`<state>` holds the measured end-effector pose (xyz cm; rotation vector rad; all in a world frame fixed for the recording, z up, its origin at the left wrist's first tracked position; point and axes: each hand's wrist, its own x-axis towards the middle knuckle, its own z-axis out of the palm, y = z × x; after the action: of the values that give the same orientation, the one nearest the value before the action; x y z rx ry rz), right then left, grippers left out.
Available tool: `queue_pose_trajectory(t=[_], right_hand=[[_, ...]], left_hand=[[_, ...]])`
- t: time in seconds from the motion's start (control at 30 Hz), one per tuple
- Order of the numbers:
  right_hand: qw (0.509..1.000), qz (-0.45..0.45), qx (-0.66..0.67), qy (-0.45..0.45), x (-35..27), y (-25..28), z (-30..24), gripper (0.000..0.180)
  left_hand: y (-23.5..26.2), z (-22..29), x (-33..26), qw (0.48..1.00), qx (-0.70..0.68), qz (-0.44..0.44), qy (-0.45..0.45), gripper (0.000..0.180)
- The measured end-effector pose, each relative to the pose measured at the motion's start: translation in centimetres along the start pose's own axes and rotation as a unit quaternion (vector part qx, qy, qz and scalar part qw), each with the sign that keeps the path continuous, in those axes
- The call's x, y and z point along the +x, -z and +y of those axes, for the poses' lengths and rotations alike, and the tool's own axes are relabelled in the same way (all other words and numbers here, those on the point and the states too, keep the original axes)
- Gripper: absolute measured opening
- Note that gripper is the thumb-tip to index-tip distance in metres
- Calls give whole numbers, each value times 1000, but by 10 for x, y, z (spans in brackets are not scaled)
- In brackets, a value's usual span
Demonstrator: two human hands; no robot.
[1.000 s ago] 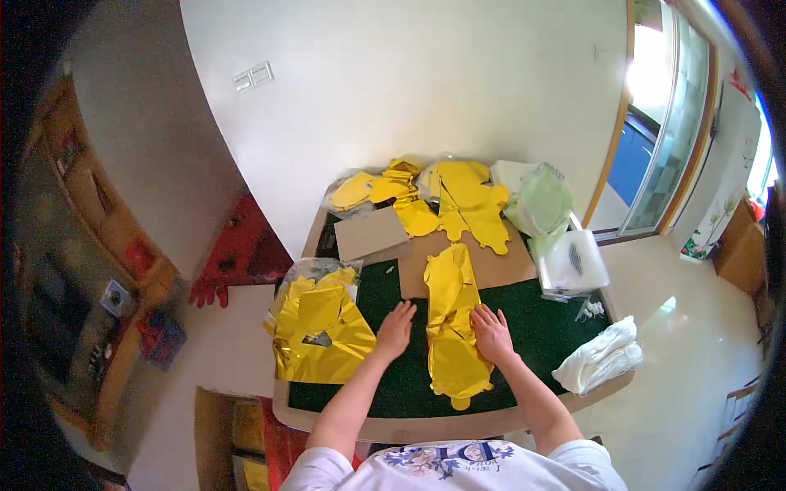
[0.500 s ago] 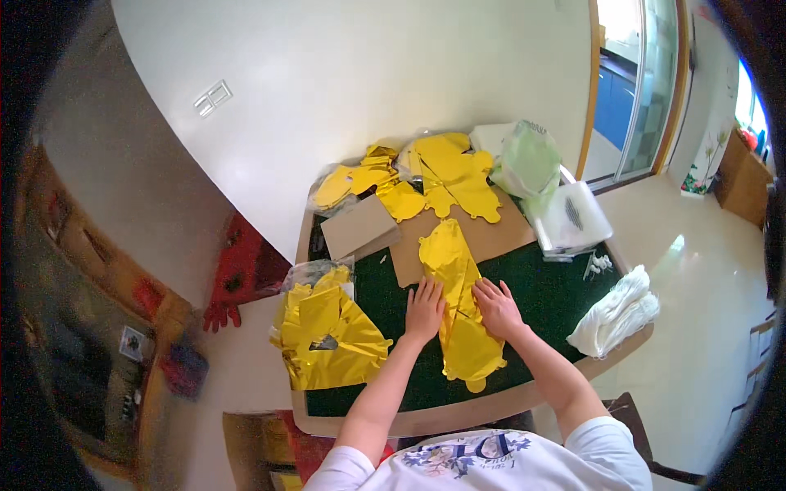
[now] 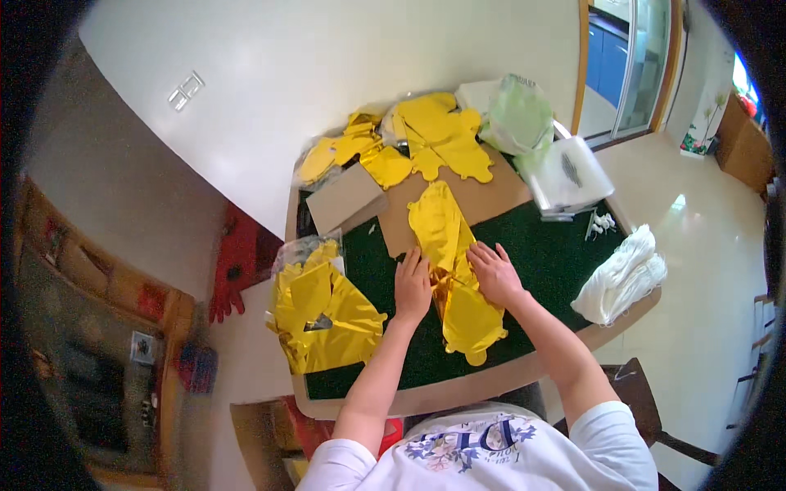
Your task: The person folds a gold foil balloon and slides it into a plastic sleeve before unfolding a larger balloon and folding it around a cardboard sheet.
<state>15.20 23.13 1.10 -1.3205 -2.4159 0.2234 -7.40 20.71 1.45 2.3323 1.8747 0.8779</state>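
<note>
A flat, folded sheet of gold foil (image 3: 440, 222), scalloped at its ends like an uninflated foil balloon, lies lengthwise before me on the dark green table top (image 3: 524, 225). Against its left edge rests my left hand (image 3: 413, 288), fingers pointing away from me. My right hand (image 3: 494, 276) lies on its right edge with the fingers stretched out. Between the two hands the foil is puckered and creased across its middle. The foil's far end overlaps a brown cardboard sheet (image 3: 397, 225); its rounded near end lies toward me.
More gold foil pieces (image 3: 323, 319) lie at the left, others (image 3: 442, 135) at the back. A cardboard box (image 3: 345, 199) sits back left. Clear plastic bags (image 3: 565, 176), a green-white bag (image 3: 520, 119) and a white string bundle (image 3: 620, 278) stand at the right. A chair (image 3: 639, 401) is near right.
The foil between my hands has buckled and drawn narrower at its middle, where it lay flatter before. Both hands stay at its edges. The whole view has shifted slightly.
</note>
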Motion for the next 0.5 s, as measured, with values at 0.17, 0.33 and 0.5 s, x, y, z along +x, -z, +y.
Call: queue_pose_trajectory(t=[0.17, 0.33, 0.5], right_hand=[[1000, 18, -2, -2, 0, -3, 2, 45], [999, 42, 20, 2, 2, -5, 1, 45], [1000, 31, 3, 4, 2, -7, 4, 45]], left_hand=[[15, 15, -53, 998, -69, -4, 5, 28], [24, 27, -74, 996, -87, -21, 10, 30], [20, 33, -83, 997, -28, -67, -9, 31]])
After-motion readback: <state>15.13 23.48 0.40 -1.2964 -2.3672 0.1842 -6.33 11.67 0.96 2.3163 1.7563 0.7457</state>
